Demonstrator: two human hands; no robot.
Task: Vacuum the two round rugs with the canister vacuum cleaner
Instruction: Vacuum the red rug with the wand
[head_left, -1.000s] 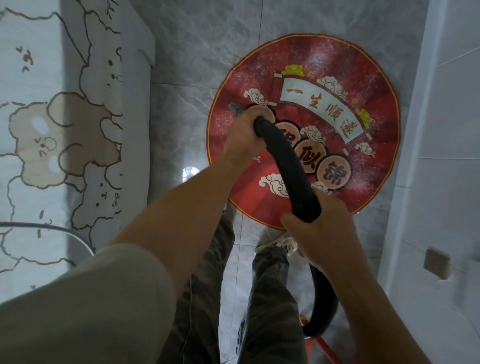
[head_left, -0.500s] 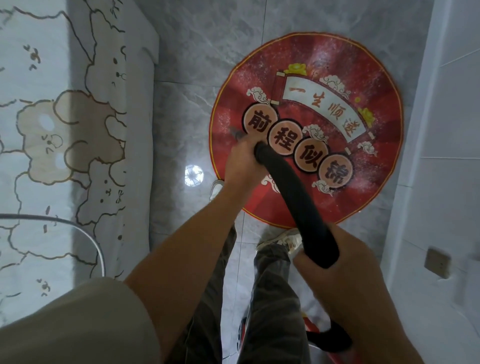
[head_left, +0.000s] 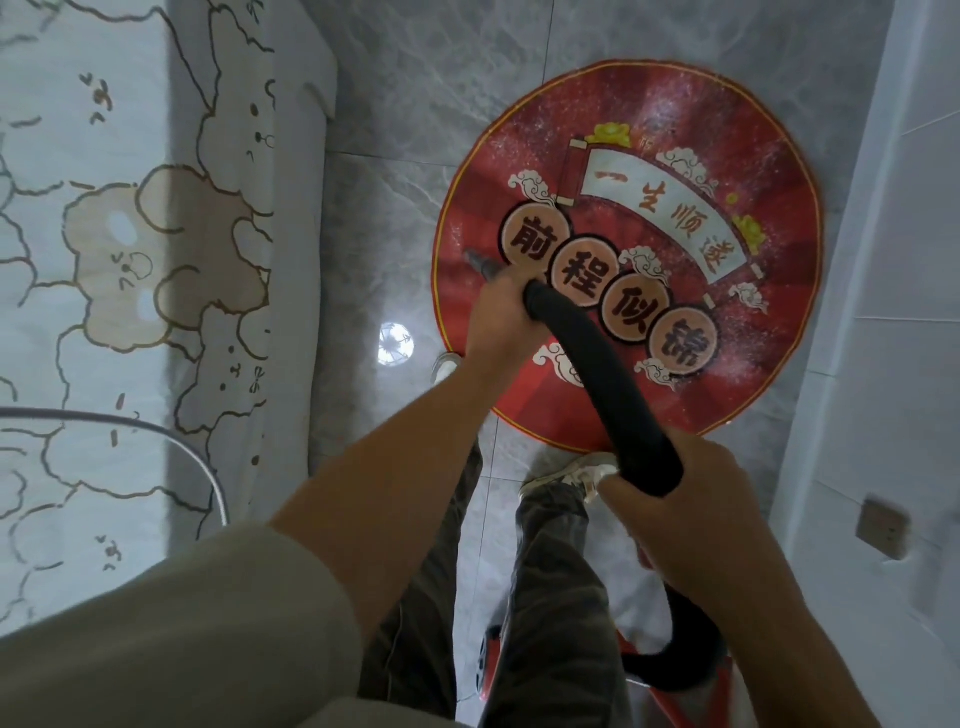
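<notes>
Both my hands gripped the black flexible vacuum hose over the round red printed rug.

My left hand was curled tightly round the hose's front end, just behind the grey nozzle tip, which lay over the rug's left part. My right hand was wrapped round the hose further back, near the rug's near edge. The rug lay on grey marble-look floor tiles, between a white bear-print bedsheet and a white wall. The red canister showed partly behind my legs.
</notes>
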